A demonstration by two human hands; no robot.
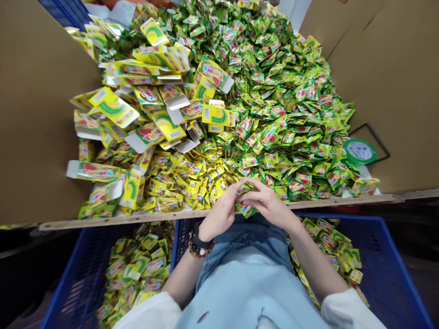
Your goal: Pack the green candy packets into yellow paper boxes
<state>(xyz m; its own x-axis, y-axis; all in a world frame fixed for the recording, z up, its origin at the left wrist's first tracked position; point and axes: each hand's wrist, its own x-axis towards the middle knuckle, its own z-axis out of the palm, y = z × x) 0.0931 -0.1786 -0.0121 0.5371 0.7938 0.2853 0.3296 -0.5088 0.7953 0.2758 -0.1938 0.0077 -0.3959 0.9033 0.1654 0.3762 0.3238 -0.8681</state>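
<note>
Head view: small green packets [274, 112], glossy, crinkled, red-printed, heaped loosely.

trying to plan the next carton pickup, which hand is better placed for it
Probably the left hand: the yellow cartons are heaped mostly on its side, while the right hand is farther from them, nearer the green packets.
</note>
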